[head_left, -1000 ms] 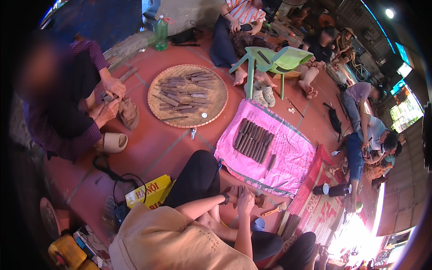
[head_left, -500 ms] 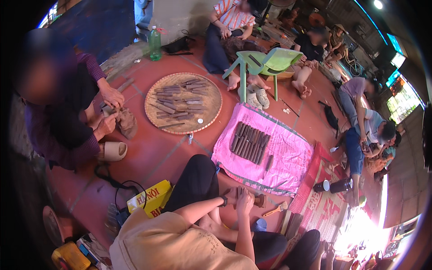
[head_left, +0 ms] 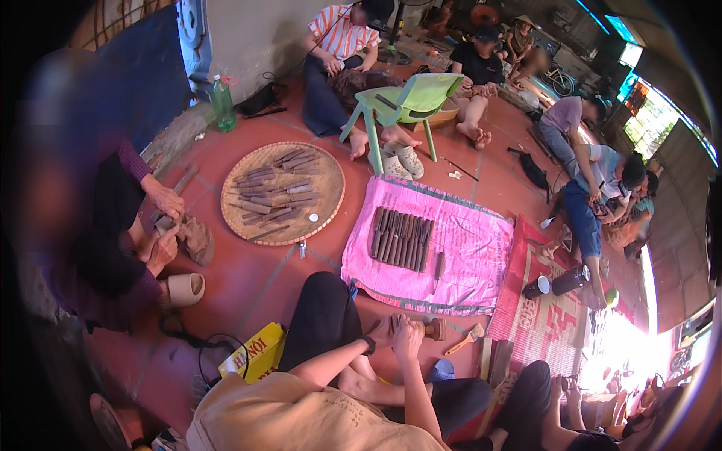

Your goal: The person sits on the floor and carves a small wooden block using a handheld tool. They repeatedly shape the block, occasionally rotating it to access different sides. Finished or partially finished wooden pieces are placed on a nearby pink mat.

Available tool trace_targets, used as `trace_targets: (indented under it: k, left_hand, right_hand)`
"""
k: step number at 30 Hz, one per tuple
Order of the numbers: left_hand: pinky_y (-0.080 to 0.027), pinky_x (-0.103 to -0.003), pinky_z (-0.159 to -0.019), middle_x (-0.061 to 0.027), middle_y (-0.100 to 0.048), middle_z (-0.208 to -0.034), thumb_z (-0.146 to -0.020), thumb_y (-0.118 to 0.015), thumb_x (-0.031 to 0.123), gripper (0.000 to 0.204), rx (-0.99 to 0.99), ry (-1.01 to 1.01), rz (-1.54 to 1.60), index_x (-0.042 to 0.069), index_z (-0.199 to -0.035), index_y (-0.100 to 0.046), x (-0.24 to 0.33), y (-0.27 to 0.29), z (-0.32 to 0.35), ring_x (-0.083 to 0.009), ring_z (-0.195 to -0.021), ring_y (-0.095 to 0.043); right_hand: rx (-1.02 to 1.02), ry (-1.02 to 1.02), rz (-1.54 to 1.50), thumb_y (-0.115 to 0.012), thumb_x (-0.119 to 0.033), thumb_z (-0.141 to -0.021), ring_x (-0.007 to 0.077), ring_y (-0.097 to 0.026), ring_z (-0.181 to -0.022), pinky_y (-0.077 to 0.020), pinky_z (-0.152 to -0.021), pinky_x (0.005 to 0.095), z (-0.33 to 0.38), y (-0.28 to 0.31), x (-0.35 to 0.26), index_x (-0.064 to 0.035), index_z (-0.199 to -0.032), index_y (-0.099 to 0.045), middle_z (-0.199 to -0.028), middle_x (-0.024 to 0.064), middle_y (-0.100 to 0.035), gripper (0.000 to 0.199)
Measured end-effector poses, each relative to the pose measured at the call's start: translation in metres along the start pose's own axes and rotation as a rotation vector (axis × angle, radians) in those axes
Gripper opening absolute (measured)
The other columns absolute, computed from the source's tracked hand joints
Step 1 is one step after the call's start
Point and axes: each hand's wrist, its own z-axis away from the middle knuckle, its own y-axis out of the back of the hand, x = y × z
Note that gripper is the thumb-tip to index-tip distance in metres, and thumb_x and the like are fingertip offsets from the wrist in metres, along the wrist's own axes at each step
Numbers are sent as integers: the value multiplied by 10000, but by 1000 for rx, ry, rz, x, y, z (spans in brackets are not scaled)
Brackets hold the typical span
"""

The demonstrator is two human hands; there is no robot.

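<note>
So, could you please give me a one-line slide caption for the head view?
Both hands grip a brown wooden piece beside a pink mat of dark sticks.

Open-air craft workshop — floor-seated workers, clay sticks [head_left: 402,239] on pink mat [head_left: 466,259].

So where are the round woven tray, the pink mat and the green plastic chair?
Round woven tray [head_left: 328,197]: head view, on its bare right rim.
Pink mat [head_left: 470,259]: head view, on its bare cloth right of the dark sticks.
Green plastic chair [head_left: 421,94]: head view, on its backrest.
</note>
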Motion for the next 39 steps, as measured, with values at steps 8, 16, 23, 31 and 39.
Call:
trace_targets:
  k: [8, 16, 23, 31, 39]
  left_hand:
    - [-375, -488, -853, -271, -457, -1050, -795, -615, 369, 561, -45, 183, 419, -12, -1140, -391, 34, 58, 9, -419, -984, -459]
    - [-441, -435, -845, -217, -489, -1081, -771, -697, 315, 593, -149, 197, 518, -22, -1134, -372, 39, 69, -7, -351, -1015, -521]
    - [-460, -404, -823, -195, -526, -1091, -739, -726, 309, 596, -67, 229, 727, -20, -1133, -424, 47, 72, -3, -288, -1027, -557]
    - [-453, -383, -853, -182, -508, -1135, -782, -699, 264, 543, -56, 74, 584, 9, -1161, -406, -2, 28, 0, -260, -1049, -539]
    - [-455, -387, -835, -179, -514, -1108, -774, -697, 290, 549, -76, 71, 716, -14, -1134, -415, 31, 51, -2, -261, -1034, -543]
  right_hand:
    - [42, -48, -50, -506, -74, -812, 357, -630, -856, -494, -764, 441, 0, -4, 8, 5, -1055, -647, -899, 194, -659, 291]
    - [1, -126, -61, -530, -100, -819, 344, -626, -863, -496, -747, 437, -5, -9, 20, -20, -1023, -639, -886, 170, -650, 244]
    - [36, -162, -74, -537, -130, -820, 319, -606, -936, -497, -788, 405, -1, -6, 14, -42, -1123, -610, -956, 139, -638, 324]
    - [43, -158, -49, -526, -133, -816, 272, -595, -949, -505, -779, 368, 8, 11, -5, -97, -1140, -595, -1011, 78, -619, 333]
    - [58, -191, -102, -502, -127, -832, 265, -602, -973, -502, -806, 365, 23, 12, 6, -106, -1154, -599, -1059, 84, -622, 337]
